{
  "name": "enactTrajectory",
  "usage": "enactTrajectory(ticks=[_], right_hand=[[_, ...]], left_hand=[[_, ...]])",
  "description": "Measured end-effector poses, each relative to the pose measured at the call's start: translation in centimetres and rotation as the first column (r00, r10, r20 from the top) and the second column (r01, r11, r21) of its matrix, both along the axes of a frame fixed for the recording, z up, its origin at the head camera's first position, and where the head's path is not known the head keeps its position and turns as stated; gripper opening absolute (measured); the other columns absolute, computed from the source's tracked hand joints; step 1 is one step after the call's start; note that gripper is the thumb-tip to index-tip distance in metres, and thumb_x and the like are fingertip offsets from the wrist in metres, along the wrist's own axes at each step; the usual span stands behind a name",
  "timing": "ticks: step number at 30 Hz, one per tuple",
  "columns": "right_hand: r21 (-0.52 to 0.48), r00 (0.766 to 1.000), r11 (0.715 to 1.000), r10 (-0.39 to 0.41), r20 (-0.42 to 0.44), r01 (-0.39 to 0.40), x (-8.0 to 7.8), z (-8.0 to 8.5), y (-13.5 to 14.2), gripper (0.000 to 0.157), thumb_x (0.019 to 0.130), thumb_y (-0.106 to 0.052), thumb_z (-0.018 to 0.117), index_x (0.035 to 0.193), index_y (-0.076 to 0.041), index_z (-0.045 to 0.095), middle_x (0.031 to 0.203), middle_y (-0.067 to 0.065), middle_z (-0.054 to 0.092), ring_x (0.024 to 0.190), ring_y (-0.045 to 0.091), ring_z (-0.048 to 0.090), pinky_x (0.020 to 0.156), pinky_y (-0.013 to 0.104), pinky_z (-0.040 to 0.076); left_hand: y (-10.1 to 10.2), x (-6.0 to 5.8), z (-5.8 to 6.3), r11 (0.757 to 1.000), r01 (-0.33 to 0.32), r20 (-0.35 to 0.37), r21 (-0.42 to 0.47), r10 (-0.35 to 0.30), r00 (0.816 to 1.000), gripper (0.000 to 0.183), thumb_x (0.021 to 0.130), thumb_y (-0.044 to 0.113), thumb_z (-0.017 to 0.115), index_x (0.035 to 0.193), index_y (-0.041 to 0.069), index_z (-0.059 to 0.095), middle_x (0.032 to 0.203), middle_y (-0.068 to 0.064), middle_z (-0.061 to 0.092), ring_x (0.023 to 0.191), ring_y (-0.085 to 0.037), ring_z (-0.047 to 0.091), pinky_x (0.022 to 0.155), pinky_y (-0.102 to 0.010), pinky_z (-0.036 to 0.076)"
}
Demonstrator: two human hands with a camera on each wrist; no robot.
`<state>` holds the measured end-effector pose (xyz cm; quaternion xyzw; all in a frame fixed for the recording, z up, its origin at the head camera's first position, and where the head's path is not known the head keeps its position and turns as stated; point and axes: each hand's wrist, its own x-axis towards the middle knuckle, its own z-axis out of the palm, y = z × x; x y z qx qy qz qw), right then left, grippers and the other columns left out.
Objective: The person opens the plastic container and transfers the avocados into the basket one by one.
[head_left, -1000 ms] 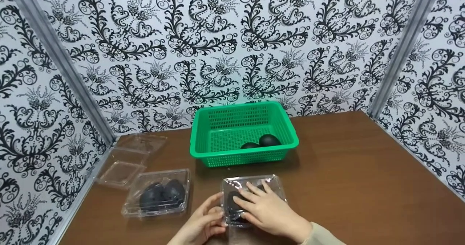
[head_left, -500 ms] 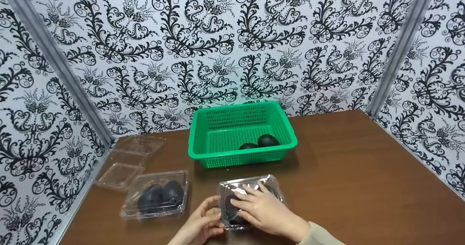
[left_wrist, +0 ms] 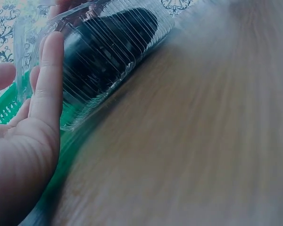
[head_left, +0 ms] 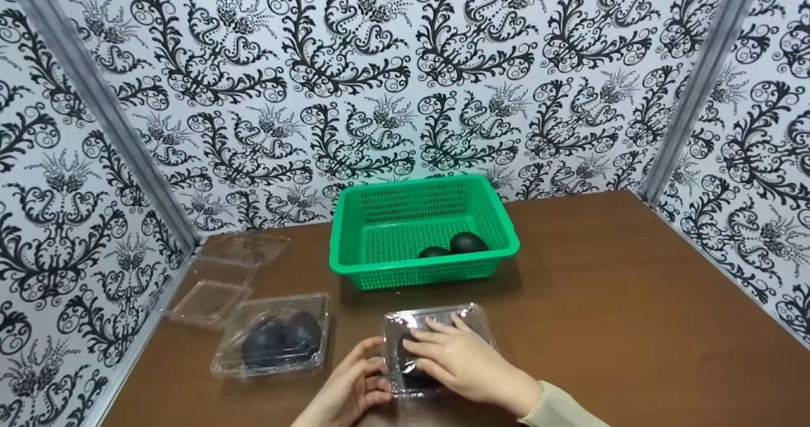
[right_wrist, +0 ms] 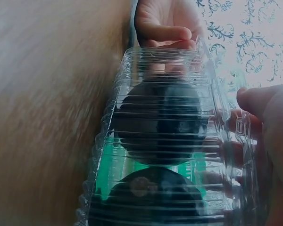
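A clear plastic clamshell container (head_left: 395, 351) stands on the table close to the person, its lid down. Through its ribbed wall two dark, smooth, egg-shaped fruits (right_wrist: 160, 120) show, one with a pale round spot. My right hand (head_left: 465, 360) lies spread over the lid, fingers extended and palm down. At the container's left side is my left hand (head_left: 354, 379); in the left wrist view its fingers (left_wrist: 49, 77) run straight along the wall, the thumb standing apart. My right thumb (right_wrist: 257, 101) appears beside the lid edge in the right wrist view.
A second clamshell (head_left: 231, 360) with dark fruits inside stands to the left. Behind it lies an opened clear clamshell (head_left: 212, 300) near the left wall. A green plastic basket (head_left: 411, 266) at the back holds two dark fruits (head_left: 468, 243). Patterned panels surround the brown table (head_left: 633, 319).
The clamshell shifts and tilts slightly under both hands, and my right hand slides a little on the lid. The basket and the other containers stay in place.
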<state>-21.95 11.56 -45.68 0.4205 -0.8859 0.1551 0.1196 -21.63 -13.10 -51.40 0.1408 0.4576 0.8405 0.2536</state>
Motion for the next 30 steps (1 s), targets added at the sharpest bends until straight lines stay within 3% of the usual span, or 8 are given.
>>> enactTrajectory(ticks=[8,19,30], right_hand=[[0.019,0.998,1.0,-0.017,0.063,0.016,0.4,0.4,0.2,0.047,0.103,-0.044,0.039,0.136,-0.018,0.058,0.139,0.004,0.053,0.132,0.031,0.044,0.104,0.066,0.03],[0.148,0.998,0.989,-0.006,0.069,-0.004,0.2,1.4,-0.1,0.054,0.099,-0.052,0.043,0.141,-0.02,0.052,0.145,0.002,0.047,0.135,0.03,0.04,0.104,0.063,0.033],[0.176,0.997,0.984,0.018,0.079,-0.031,-0.2,2.4,0.2,0.058,0.09,-0.049,0.061,0.141,-0.021,0.052,0.145,0.003,0.047,0.133,0.03,0.042,0.102,0.061,0.038]], left_hand=[[0.2,-0.1,-0.2,0.999,-0.019,-0.006,-0.048,0.019,1.0,0.044,0.094,-0.001,0.052,0.133,0.011,0.035,0.1,-0.005,0.058,0.073,-0.012,0.061,0.067,-0.023,0.057],[0.1,0.1,-0.2,0.991,-0.09,-0.025,-0.094,0.088,0.996,0.051,0.089,-0.004,0.054,0.135,0.007,0.033,0.092,-0.003,0.057,0.068,-0.01,0.058,0.06,-0.021,0.055],[0.3,0.1,0.0,0.988,-0.11,-0.016,-0.109,0.109,0.994,0.05,0.086,-0.003,0.056,0.131,0.007,0.037,0.093,-0.004,0.059,0.068,-0.011,0.06,0.057,-0.021,0.055]])
